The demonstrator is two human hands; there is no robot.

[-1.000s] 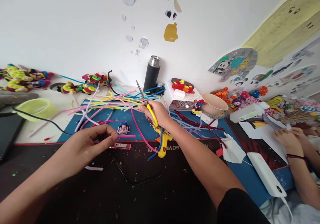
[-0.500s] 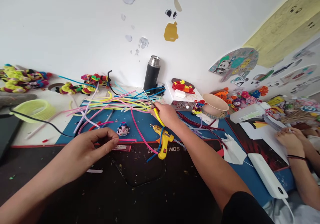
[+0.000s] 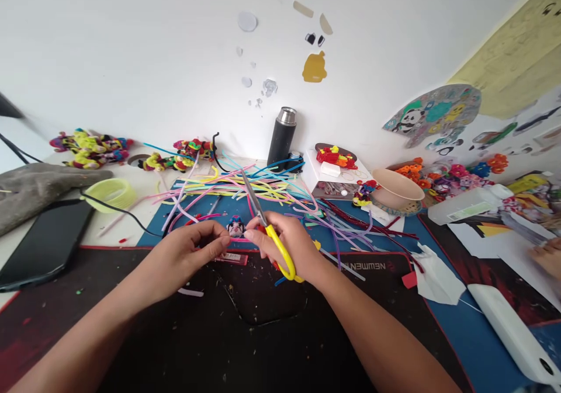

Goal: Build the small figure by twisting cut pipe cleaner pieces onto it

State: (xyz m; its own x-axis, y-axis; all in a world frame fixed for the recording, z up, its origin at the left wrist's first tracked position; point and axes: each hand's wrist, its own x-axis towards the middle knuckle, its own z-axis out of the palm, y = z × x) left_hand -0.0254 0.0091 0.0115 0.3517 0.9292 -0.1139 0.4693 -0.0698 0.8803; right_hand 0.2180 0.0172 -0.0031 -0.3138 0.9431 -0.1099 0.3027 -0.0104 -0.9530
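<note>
My right hand (image 3: 284, 244) grips a pair of scissors (image 3: 256, 203) with yellow handles, the blades tilted up and to the left. My left hand (image 3: 193, 253) is pinched closed close beside it, thumb against forefinger; whatever is between the tips is too small to make out. Just behind the fingertips sits a small doll's head (image 3: 235, 226) with a white face and blue top. Farther back, coloured pipe cleaners (image 3: 245, 185) lie in a loose heap on the blue mat (image 3: 151, 229). The glue gun is mostly hidden behind my right hand.
A black thermos (image 3: 281, 139) stands by the wall. At left are a phone (image 3: 46, 241) and a yellow-green coil (image 3: 109, 195). To the right are a beige bowl (image 3: 397, 191), a crumpled tissue (image 3: 438, 276), a white power strip (image 3: 504, 329) and another person's hand (image 3: 547, 258).
My right hand has come back from the pipe cleaners with the scissors and now meets my left hand. The view has swung left, bringing in the phone.
</note>
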